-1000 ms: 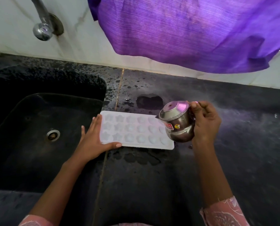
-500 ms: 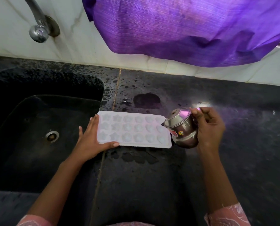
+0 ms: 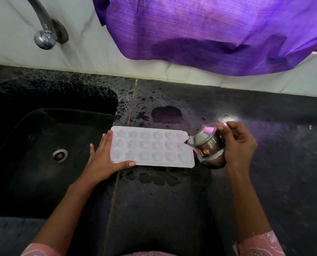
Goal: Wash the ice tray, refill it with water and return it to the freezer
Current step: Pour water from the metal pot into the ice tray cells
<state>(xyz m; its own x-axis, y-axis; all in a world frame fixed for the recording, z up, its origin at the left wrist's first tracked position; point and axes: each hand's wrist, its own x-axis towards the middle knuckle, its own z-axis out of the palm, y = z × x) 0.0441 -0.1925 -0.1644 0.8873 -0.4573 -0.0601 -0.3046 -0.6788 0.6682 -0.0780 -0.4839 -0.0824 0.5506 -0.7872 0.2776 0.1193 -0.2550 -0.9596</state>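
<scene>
A white ice tray (image 3: 152, 146) with star- and heart-shaped cells lies flat on the wet black counter (image 3: 172, 200), just right of the sink. My left hand (image 3: 104, 159) lies against its left end, fingers straight and thumb along the front edge. My right hand (image 3: 237, 145) grips a small steel pot (image 3: 207, 145) tilted leftward, its mouth at the tray's right end. Whether water is flowing I cannot tell.
A black sink (image 3: 43, 145) with a drain (image 3: 60, 154) lies to the left, under a wall tap (image 3: 44, 34). A purple cloth (image 3: 209, 34) hangs over the white tiled wall behind. Puddles spot the counter around the tray.
The pot has drawn back from over the tray's right cells to its right edge and tilted further. My left hand and the tray stay put.
</scene>
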